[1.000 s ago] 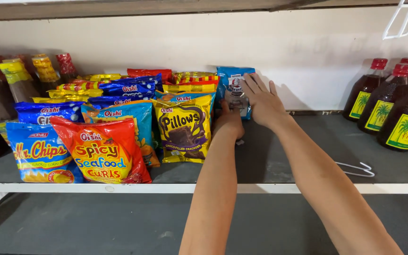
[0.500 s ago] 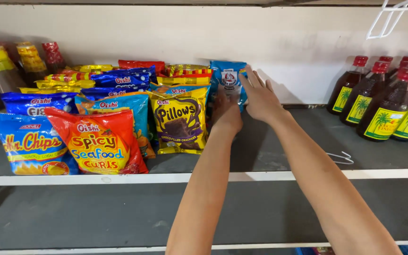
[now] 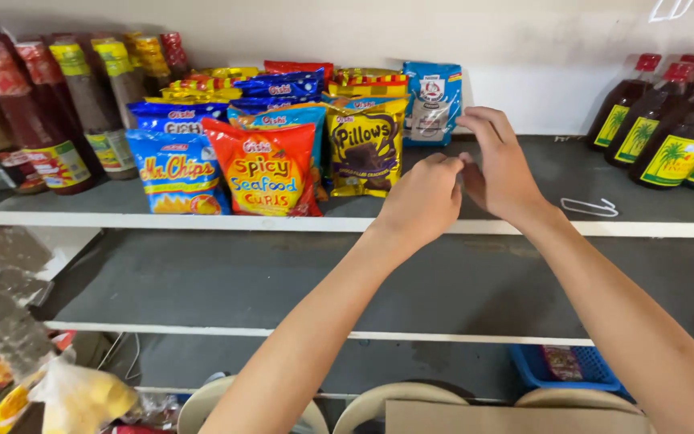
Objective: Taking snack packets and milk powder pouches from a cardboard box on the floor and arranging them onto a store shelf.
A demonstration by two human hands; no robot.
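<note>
while both hands hover empty, a blue packet [image 3: 432, 102] stands behind yellow bag [image 3: 365, 149].

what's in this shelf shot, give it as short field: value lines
place: grey shelf against a pale wall
left hand: left hand loosely closed, empty, beside the right
right hand: right hand fingers curled, empty, in front of the blue packet
nearest item: blue packet upright at the back
left of it: yellow snack bag, red snack bag
far right: dark sauce bottles
</note>
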